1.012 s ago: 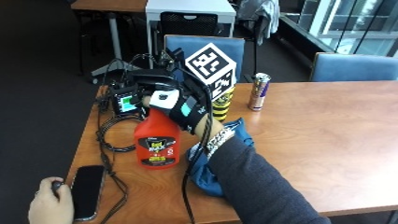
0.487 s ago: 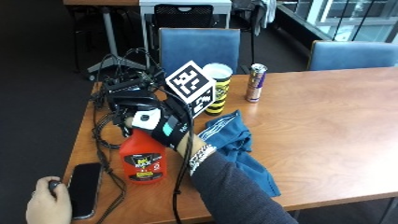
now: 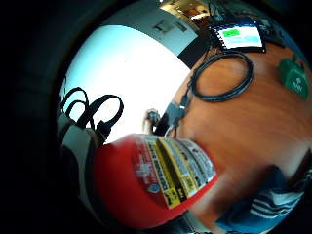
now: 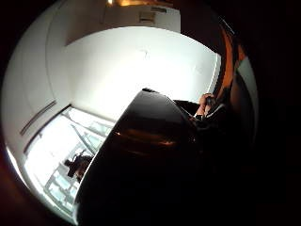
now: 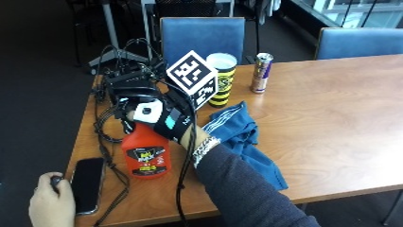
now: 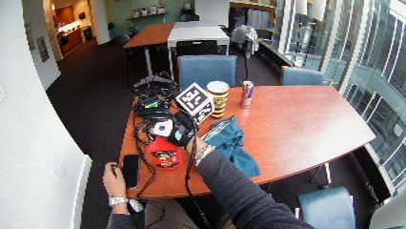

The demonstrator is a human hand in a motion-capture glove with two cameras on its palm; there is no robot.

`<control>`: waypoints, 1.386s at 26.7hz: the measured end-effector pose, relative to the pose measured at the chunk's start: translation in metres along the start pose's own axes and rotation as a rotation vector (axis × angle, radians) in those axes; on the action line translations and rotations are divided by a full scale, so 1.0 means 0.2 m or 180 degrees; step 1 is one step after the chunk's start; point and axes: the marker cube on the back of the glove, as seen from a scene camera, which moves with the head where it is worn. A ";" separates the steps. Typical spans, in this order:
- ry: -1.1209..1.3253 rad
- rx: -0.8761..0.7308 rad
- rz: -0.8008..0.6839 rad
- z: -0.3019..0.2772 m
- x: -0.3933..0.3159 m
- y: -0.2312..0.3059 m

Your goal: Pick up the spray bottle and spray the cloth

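Red spray bottle [image 5: 145,153] being gripped at neck by gloved right hand [image 5: 165,119], fingers curled round it, left of blue cloth [image 5: 242,137]; phone [image 5: 87,183] lying left of bottle.

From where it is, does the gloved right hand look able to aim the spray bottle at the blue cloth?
Probably yes: the right hand grips the spray bottle, and the cloth lies right beside it, unobstructed.

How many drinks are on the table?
2. A yellow-and-black cup stands behind the blue cloth, and a slim can stands beside the cup, nearer the far edge. The hand and bottle could hide something small.
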 end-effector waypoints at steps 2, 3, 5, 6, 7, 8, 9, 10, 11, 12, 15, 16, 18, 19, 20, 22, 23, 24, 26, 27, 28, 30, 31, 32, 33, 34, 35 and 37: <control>-0.0004 0.0003 0.0004 0.00 0.00 0.01; -0.0010 0.0002 0.0016 0.01 0.01 0.01; -0.0019 -0.0003 0.0046 0.02 0.01 0.01; -0.0021 -0.0005 0.0057 0.02 0.01 0.01; -0.0022 -0.0007 0.0062 0.03 0.01 0.01; -0.0025 -0.0009 0.0061 0.03 0.01 0.01; -0.0028 -0.0008 0.0059 0.02 0.02 0.01; -0.0032 0.0001 0.0060 0.02 0.02 0.01; -0.0036 0.0017 0.0069 0.01 0.02 0.02; -0.0038 0.0038 0.0087 0.01 0.03 0.03; -0.0039 0.0081 0.0165 0.00 0.09 0.07; -0.0042 0.0082 0.0190 0.00 0.10 0.08; -0.0045 0.0071 0.0228 0.01 0.12 0.12; -0.0040 0.0061 0.0234 0.01 0.13 0.13; -0.0027 0.0052 0.0232 0.01 0.14 0.14; 0.0021 0.0030 0.0227 0.00 0.15 0.15; 0.0050 0.0006 0.0233 -0.01 0.15 0.15; 0.0076 -0.0033 0.0244 -0.01 0.15 0.15; 0.0117 -0.0136 0.0266 -0.02 0.14 0.15; 0.0137 -0.0178 0.0275 -0.03 0.14 0.16; 0.0162 -0.0205 0.0285 -0.03 0.14 0.16; 0.0235 -0.0240 0.0318 -0.05 0.14 0.17; 0.0284 -0.0268 0.0342 -0.06 0.15 0.18; 0.0341 -0.0304 0.0369 -0.07 0.16 0.19; 0.0409 -0.0341 0.0399 -0.09 0.17 0.20; 0.0488 -0.0368 0.0428 -0.12 0.19 0.22; 0.0577 -0.0381 0.0456 -0.14 0.19 0.24; 0.0775 -0.0372 0.0502 -0.19 0.20 0.29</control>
